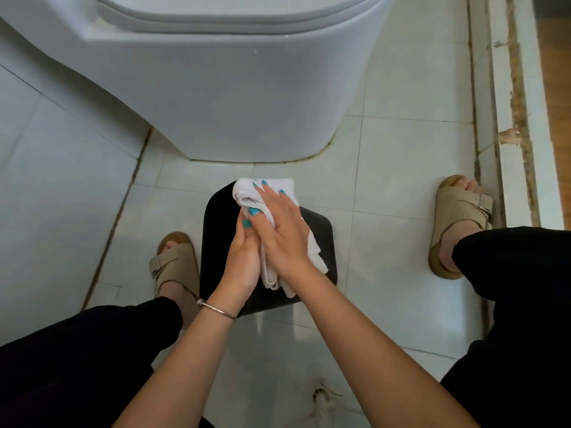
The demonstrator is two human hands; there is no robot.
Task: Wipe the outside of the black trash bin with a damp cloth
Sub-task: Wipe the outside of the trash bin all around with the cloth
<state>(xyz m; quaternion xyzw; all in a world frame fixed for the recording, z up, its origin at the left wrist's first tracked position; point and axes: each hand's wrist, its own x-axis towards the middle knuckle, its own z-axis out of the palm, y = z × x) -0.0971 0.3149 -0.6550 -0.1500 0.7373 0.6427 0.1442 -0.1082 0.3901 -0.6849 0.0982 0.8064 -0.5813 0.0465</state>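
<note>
White floor tiles (386, 186) fill the bathroom scene, with the base of a white toilet (234, 97) ahead and a worn door threshold (513, 118) along the right. The person crouches with one sandal (173, 264) on each side of the black trash bin (219, 217), which stands on the floor between the feet, just short of the toilet base.

A white cloth (272, 193) is draped over the bin's top, running from the far edge back toward the person along the bin's near-right side. The right hand (284, 230) lies flat and spread on the cloth, fingers pointing away toward the toilet, pressing it onto the bin. The left hand (244, 257), a bracelet (216, 310) at its wrist, is curled around the cloth's near fold, its thumb meeting the right thumb.

Both hands sit directly over the bin, so the unwiped walls lie below and outward from them; the left wall is probably nearest the left hand, though the walls are mostly hidden from above. A downward stroke seems the likely next move.
</note>
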